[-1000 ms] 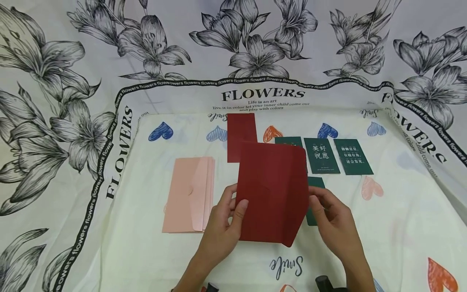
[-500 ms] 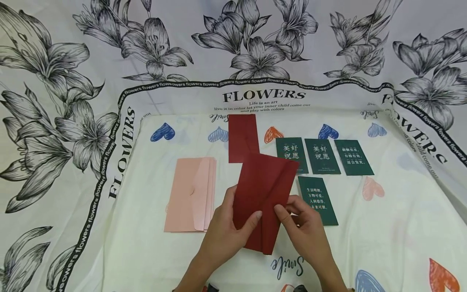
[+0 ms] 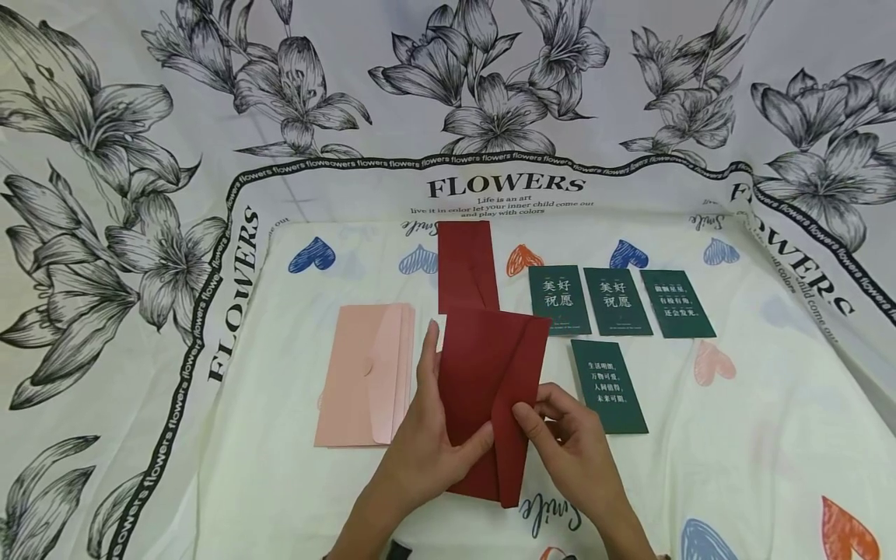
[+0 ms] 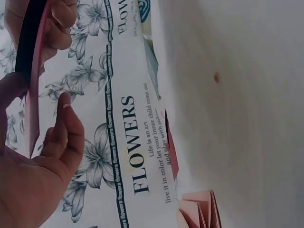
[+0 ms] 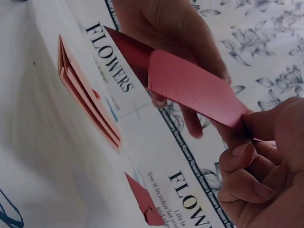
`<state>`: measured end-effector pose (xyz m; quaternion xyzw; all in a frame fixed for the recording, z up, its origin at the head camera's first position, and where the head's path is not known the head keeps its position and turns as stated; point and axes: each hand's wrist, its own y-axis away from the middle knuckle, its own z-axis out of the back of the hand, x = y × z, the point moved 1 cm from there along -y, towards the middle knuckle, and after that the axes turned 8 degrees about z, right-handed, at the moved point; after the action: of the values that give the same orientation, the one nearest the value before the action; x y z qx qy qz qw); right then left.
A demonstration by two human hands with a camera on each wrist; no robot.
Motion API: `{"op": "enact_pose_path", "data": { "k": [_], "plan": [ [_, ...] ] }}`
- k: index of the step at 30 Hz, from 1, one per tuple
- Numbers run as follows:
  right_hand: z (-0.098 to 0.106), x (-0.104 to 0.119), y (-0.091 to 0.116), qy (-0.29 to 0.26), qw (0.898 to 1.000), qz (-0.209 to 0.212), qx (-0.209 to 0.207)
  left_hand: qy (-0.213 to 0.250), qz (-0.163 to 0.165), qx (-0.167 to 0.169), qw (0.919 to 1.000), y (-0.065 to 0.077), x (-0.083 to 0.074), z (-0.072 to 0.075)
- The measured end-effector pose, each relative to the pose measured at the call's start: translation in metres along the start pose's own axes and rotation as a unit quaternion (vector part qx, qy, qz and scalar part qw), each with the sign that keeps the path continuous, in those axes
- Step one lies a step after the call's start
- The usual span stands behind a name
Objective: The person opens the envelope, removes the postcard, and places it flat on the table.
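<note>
Both hands hold a red paper envelope [image 3: 472, 365] upright above the table. My left hand [image 3: 420, 447] grips its left side, the thumb lying across the front. On the right, the envelope's flap [image 3: 518, 412] is bent over toward the front. My right hand [image 3: 577, 447] pinches the flap's outer side between thumb and fingers. From the right wrist, the flap [image 5: 194, 90] stands out at an angle from the body. In the left wrist view the envelope [image 4: 32, 95] shows edge-on, and the left fingers behind it are spread from it.
Another red envelope [image 3: 465, 264] lies behind the held one, partly overlapped by it. Pink envelopes [image 3: 357, 373] are stacked to the left. Several green cards with white lettering, such as the nearest card [image 3: 610, 386], lie at right. A white cloth [image 3: 266, 482] printed with hearts covers the table.
The flap, spread out to the right a second ago, is now bent over. My right hand has moved left and pinches it. The envelope has come slightly nearer, uncovering the green cards.
</note>
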<state>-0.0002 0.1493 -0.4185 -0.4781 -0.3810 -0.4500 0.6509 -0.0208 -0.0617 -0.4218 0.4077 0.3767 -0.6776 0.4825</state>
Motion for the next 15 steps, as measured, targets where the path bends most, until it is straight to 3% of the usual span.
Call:
{"op": "enact_pose_path", "data": {
  "k": [6,15],
  "plan": [
    [-0.0008,-0.0003,0.0002,-0.012,1.0,0.002,0.006,-0.035,-0.081,-0.014,0.996,-0.0025,-0.0008,0.0012],
    [0.0016,-0.0014,0.001,-0.039,0.999,0.013,0.022,-0.038,-0.119,-0.019,0.992,-0.0031,-0.001,0.003]
  ]
}}
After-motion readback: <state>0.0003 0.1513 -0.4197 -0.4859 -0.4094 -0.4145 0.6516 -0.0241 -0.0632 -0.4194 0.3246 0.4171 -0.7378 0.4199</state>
